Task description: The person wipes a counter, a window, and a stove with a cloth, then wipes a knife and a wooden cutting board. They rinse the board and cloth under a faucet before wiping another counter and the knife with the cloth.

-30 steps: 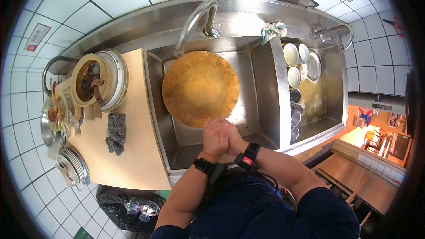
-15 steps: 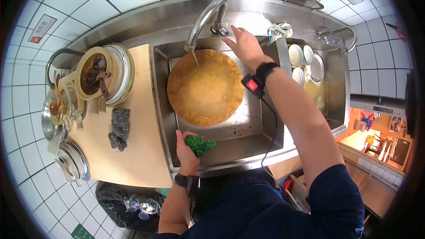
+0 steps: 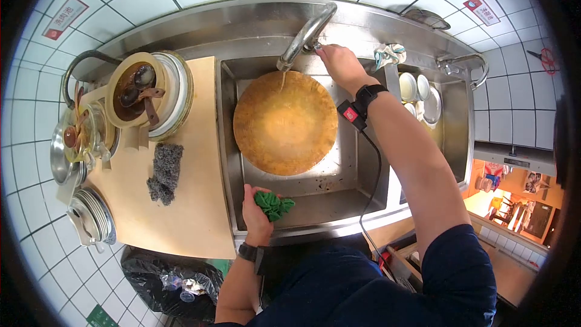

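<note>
Two bare hands worked over a stainless steel sink point(image 3: 228, 145) set against a white tiled wall. The left hand point(image 3: 255, 211) rested at the front edge of the left basin, its fingers closed tight around a crumpled green cloth point(image 3: 273, 204), which bulged out to the right of the fist just above the sink's front rim. The right hand point(image 3: 340, 65) reached across to the back edge of the basin, where its fingertips met the small handle at the foot of the curved steel tap point(image 3: 301, 43); whether they had closed around that handle could not be told, as the hand covered it. A thin stream of water point(image 3: 282, 79) fell from the spout onto the back edge of a large round wooden chopping board point(image 3: 285, 122), which lay propped in the basin and filled most of it. Both wrists wore black bands, the right one with a red tag. On the pale wooden counter point(image 3: 193, 206) along the sink's left side, a dark wad of steel wool point(image 3: 163, 172) lay near the middle, and a stack of dirty plates topped by a brown-smeared bowl point(image 3: 151, 94) stood at the back corner. White bowls point(image 3: 411, 86) sat in the right basin, and a rag point(image 3: 389, 54) hung at its back edge.
</note>
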Demonstrator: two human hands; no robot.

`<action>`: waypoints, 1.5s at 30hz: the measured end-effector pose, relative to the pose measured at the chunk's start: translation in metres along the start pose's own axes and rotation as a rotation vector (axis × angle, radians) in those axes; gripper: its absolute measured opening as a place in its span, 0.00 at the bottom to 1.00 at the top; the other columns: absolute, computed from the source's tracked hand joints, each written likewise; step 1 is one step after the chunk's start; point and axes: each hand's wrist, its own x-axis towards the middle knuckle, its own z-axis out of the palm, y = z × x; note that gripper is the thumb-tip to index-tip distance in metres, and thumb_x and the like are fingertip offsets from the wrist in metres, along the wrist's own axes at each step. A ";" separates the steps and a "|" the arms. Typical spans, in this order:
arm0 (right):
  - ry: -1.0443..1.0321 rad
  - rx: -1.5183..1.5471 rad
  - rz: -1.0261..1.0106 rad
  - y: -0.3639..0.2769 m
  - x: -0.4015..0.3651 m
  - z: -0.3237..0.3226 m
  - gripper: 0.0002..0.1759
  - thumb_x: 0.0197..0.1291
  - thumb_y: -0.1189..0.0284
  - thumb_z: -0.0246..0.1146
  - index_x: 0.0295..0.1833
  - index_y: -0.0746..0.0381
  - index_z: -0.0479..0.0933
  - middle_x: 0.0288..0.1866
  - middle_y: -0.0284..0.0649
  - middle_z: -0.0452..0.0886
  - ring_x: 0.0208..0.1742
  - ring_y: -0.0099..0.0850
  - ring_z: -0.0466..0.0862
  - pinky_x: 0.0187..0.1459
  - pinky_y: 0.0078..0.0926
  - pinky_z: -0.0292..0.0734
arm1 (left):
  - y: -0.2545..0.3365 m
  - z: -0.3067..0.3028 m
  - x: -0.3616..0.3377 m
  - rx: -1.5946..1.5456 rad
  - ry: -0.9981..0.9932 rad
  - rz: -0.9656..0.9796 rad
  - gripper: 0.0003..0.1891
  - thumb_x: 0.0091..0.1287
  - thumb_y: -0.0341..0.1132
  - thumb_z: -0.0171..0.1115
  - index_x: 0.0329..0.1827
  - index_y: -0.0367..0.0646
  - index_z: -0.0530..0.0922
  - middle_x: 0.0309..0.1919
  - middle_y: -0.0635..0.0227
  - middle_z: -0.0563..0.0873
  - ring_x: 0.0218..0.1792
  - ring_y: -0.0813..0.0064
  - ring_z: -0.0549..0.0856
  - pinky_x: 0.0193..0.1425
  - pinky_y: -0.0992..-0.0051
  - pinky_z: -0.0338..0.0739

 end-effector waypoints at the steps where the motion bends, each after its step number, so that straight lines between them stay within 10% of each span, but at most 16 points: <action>1: 0.004 0.014 0.004 0.000 0.000 -0.001 0.19 0.77 0.63 0.55 0.37 0.67 0.78 0.37 0.56 0.83 0.43 0.57 0.83 0.47 0.51 0.77 | 0.002 0.002 -0.001 0.021 0.002 0.008 0.29 0.82 0.57 0.45 0.34 0.40 0.78 0.29 0.62 0.82 0.34 0.60 0.89 0.44 0.61 0.85; 45: 0.056 0.063 0.069 -0.005 -0.002 0.001 0.19 0.76 0.64 0.55 0.39 0.68 0.80 0.39 0.57 0.85 0.45 0.57 0.84 0.49 0.51 0.79 | 0.004 0.000 -0.005 0.132 -0.042 0.004 0.27 0.81 0.57 0.46 0.34 0.44 0.77 0.30 0.65 0.82 0.33 0.58 0.89 0.42 0.58 0.86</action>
